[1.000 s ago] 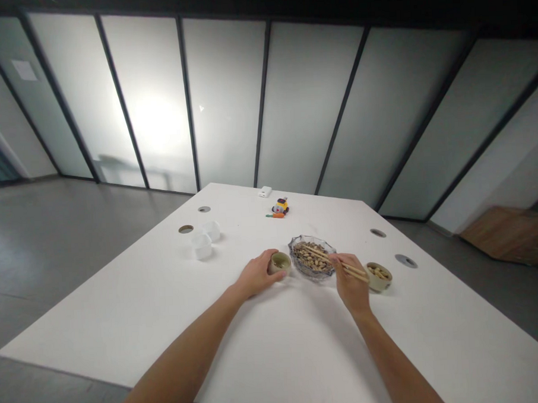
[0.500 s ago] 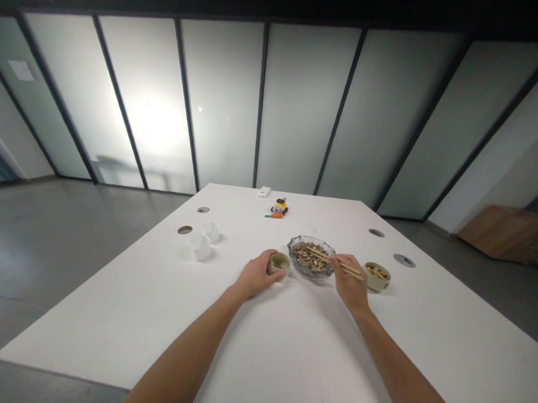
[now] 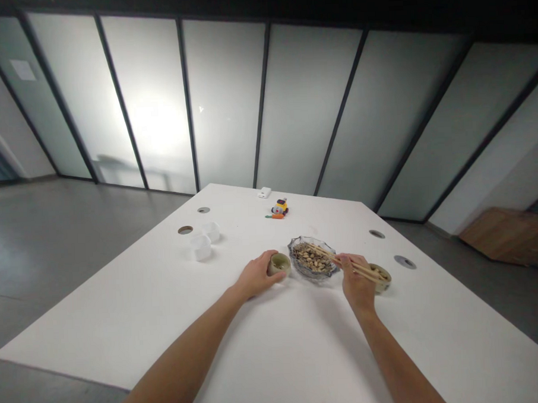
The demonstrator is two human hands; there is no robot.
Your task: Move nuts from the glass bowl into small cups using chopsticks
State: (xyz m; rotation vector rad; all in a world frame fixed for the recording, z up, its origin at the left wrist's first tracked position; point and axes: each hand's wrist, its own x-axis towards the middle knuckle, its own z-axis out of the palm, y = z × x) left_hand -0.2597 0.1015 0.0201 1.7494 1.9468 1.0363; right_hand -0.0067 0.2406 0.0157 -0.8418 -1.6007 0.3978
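Observation:
My left hand (image 3: 260,274) is closed around a small green cup (image 3: 281,264) standing on the table; a little of something lies inside, too small to name. To its right is a clear glass bowl (image 3: 317,275) with a wavy rim, filled with brown-striped seeds (image 3: 311,258). My right hand (image 3: 358,281) grips a pair of wooden chopsticks (image 3: 329,254), their tips over the seeds at the bowl's far side. Whether a seed is pinched between the tips I cannot tell. Partly behind the right hand stands a green bowl (image 3: 383,287) of pale, peanut-like pieces.
Two translucent white cups (image 3: 201,247) stand at the left of the white table (image 3: 240,369). Toward the far edge are a yellow toy car (image 3: 280,207), a toy carrot (image 3: 275,216) and a white box-like object (image 3: 264,193). Round holes (image 3: 405,262) pierce the tabletop at both sides.
My right hand has shifted slightly right with the chopsticks, now covering part of the green bowl. The left hand and its cup have stayed in place.

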